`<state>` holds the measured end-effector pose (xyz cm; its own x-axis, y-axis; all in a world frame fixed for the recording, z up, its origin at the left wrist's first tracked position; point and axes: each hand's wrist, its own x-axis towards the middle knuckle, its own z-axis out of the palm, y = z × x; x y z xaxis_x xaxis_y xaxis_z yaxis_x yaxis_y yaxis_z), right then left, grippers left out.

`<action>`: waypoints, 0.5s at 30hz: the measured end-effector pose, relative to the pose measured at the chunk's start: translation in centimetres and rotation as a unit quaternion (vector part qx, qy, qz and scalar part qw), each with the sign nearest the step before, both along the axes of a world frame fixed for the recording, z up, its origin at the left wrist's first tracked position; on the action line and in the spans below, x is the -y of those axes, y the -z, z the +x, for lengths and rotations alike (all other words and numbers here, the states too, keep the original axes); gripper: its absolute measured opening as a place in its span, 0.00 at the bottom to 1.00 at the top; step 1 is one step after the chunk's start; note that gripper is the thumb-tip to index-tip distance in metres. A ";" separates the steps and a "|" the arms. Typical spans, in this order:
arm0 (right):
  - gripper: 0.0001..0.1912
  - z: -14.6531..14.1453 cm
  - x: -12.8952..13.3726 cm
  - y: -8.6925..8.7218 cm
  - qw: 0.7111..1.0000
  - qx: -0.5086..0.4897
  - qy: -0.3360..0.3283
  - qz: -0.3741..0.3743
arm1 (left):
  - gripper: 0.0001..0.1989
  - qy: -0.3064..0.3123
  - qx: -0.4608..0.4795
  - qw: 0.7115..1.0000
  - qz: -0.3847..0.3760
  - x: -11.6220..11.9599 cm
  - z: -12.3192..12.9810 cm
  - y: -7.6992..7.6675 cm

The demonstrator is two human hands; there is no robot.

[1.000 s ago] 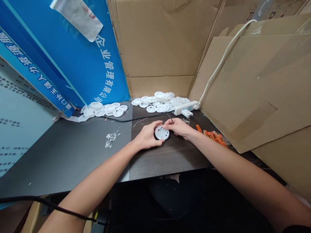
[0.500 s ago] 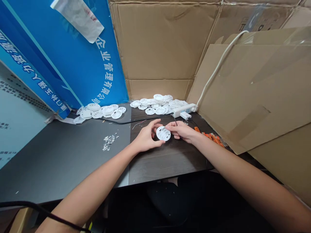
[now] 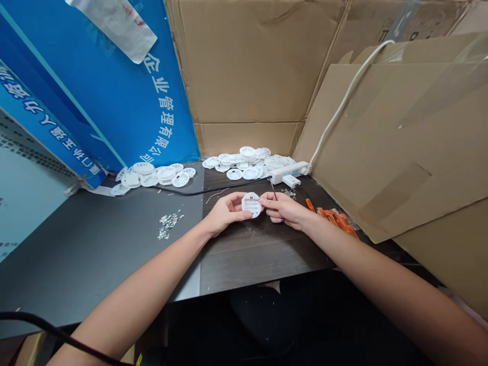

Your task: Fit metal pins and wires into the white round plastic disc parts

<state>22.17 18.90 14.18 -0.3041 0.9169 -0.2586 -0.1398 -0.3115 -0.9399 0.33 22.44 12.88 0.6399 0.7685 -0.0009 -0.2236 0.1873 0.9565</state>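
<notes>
My left hand point(image 3: 225, 213) is closed on the edge of a white round plastic disc point(image 3: 251, 205), thumb in front and fingers behind. The disc is tilted up, showing its recessed, slotted side with a small reddish spot near the top. My right hand point(image 3: 282, 208) is closed at the disc's right edge, thumb and index finger pinched by the rim. A thin dark stick-like tool point(image 3: 274, 191) pokes up from between its fingers; its kind cannot be made out. Anything tiny at the fingertips is too small to tell.
White discs lie heaped at the back left point(image 3: 152, 175) and back middle point(image 3: 247, 162). Small shiny metal pieces point(image 3: 170, 223) lie left, others point(image 3: 290, 193) right. A white power strip point(image 3: 290, 172), a black cable point(image 3: 190, 193) and orange-handled items point(image 3: 335, 218) are nearby. Cardboard walls point(image 3: 251, 66) stand behind.
The disc has turned over, from its smoother face to its recessed side, and shifted slightly left and up. My left fingers have changed their hold; the right hand stays at its rim.
</notes>
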 end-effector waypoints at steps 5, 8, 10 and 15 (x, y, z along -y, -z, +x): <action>0.25 0.1 -0.1 0.1 0.999 0.034 0.004 0.000 | 0.41 0.022 0.000 0.998 -0.060 -0.3 -0.1 0.0; 0.17 0.4 0.0 0.0 0.983 0.165 0.034 0.075 | 0.45 -0.008 -0.015 0.997 -0.071 -0.4 0.2 0.0; 0.13 0.7 0.2 0.0 0.933 0.295 0.032 0.202 | 0.44 -0.019 -0.031 0.996 -0.082 -0.4 0.3 0.0; 0.19 0.9 1.2 0.0 0.792 0.517 -0.035 0.323 | 0.39 -0.025 -0.063 0.994 -0.082 -0.5 0.5 0.1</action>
